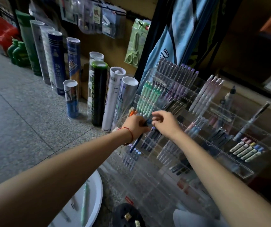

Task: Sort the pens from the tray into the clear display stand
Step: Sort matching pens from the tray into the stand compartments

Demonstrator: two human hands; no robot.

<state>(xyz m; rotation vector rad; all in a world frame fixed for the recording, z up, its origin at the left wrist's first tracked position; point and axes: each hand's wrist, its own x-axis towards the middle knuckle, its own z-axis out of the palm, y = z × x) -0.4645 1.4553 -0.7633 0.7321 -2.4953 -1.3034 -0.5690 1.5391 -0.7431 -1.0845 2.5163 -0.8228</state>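
L hand [135, 126] grips a blue pen [135, 142] near its top end, in front of the clear stand [226, 154]. The pen's body hangs from the fist toward 7 o'clock, and its cap pokes out at 2 o'clock. R hand [164, 122], fingers curled, sits at 3 o'clock of the cap, fingertips right by it; can't tell if they pinch it. White tray [98, 185], at 7 o'clock, holds a green pen [84, 203].
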